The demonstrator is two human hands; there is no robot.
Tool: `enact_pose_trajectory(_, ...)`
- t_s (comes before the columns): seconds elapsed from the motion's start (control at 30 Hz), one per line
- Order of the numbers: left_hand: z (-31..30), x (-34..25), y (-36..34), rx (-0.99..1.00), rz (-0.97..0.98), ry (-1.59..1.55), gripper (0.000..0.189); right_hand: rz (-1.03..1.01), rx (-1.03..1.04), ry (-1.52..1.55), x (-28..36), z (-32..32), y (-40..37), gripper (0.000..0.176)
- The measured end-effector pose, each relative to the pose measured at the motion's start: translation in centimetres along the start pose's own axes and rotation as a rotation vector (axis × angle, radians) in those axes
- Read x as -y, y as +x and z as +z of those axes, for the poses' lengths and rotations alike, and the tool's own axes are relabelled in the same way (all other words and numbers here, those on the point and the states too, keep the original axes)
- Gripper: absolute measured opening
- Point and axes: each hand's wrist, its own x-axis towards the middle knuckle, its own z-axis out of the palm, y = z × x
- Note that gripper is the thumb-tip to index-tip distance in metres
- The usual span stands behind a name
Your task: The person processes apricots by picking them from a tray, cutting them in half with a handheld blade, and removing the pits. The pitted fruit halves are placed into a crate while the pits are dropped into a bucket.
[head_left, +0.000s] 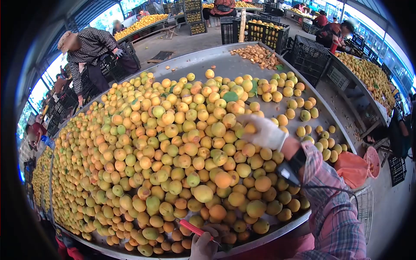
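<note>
A metal table (199,64) bears fruit (190,149); left hand (204,247) grips red tool (194,227), right hand (263,132) blurred, grip unclear.

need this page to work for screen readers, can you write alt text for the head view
A white-gloved right hand reaches over yellow-orange fruit heaped across a metal table, while the left hand grips a slim red object. Small brown pieces lie at the table's far end, with people and black crates beyond.
</note>
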Motion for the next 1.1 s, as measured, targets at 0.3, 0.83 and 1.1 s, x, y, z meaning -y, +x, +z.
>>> enact_pose_trajectory(0.3, -0.5, 0.1, 0.0, -0.020, 0.005, 0.010, 0.023, -0.176, 0.007, -0.095, 1.8, 2.2, 0.7, 0.044)
enact_pose_trajectory(0.83, -1.8, 0.0, 0.1, -0.046, -0.088, -0.040, 0.020, 0.429, 0.114, -0.884, -4.2, -0.8, 5.3, 0.039)
enact_pose_trajectory(1.1, -1.3, 0.5, -0.2, -0.205, -0.104, 0.027, 0.022, 0.354, -0.052, -0.434, -6.6, 3.2, 11.8, 0.068)
